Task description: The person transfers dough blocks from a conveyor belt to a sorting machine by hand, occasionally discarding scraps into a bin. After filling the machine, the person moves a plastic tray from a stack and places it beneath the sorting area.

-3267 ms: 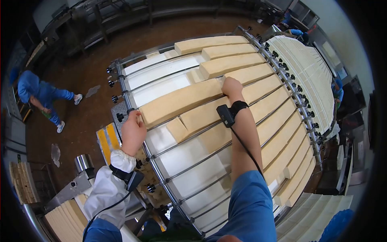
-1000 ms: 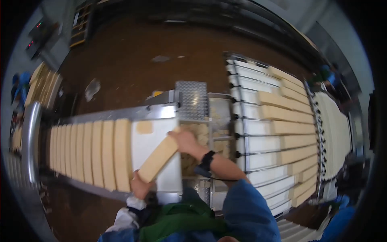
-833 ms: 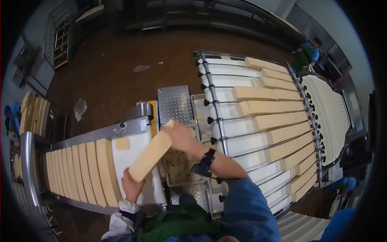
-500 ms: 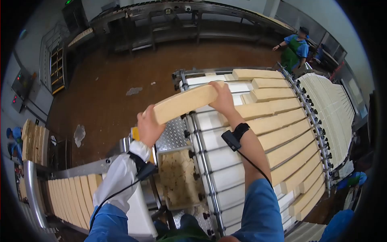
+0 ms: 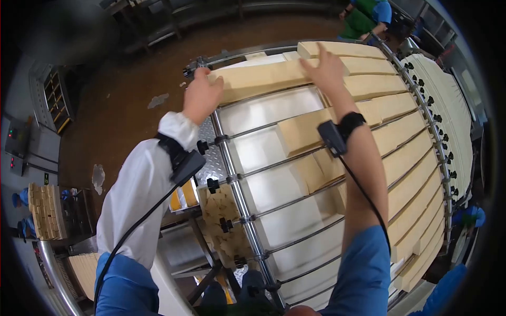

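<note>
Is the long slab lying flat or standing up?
Lying flat: the slab rests lengthwise across the white belt, left hand at its end.

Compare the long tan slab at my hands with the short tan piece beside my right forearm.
Length: the long tan slab reaches from the left hand to the right hand; the short tan piece is far shorter. Contact: the slab meets both hands; the piece lies untouched. Both are pale tan, over the white conveyor belt.
</note>
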### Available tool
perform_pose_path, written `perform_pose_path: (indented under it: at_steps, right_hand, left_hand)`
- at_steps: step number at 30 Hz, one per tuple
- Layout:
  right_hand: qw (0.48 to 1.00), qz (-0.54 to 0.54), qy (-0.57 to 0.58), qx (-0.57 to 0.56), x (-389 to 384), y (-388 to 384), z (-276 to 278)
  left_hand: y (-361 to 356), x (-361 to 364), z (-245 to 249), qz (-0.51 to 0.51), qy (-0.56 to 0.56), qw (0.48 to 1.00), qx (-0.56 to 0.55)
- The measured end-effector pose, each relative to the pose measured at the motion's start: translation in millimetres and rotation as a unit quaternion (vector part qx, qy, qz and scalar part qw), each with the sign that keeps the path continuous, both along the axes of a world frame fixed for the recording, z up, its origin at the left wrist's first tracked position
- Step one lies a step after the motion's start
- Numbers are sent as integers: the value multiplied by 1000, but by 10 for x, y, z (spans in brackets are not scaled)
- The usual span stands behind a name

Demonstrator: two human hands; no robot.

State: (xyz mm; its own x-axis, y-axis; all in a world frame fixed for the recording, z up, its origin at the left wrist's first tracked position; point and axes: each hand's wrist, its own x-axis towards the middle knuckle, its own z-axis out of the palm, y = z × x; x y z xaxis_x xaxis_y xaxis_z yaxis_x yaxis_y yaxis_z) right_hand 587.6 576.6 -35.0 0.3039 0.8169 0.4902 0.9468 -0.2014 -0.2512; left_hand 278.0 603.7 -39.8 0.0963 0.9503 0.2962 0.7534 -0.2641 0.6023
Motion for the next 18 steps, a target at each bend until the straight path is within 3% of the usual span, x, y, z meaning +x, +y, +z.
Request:
perform_pose_path:
  at_steps: [4,9,13,16,18]
  right_hand:
    - [983,92,49,148,415,-767,288]
    - [977,114,153,92,463,-2010,527]
    - [987,90,133,26,248,-2958,492]
    - [986,112,123,12,-114,-3425,581]
    - [978,145,148,-11,-461,-3618,663]
  left_hand:
    - [62,741,-314,-7,-23,999,-24]
    - [124,1084,-429,3,-92,996,-4]
    - [36,832,-303,42,-79,996,2]
    - [-300,452,17,62,-123,990,35]
    - [-744,62,232,14,-205,974,97]
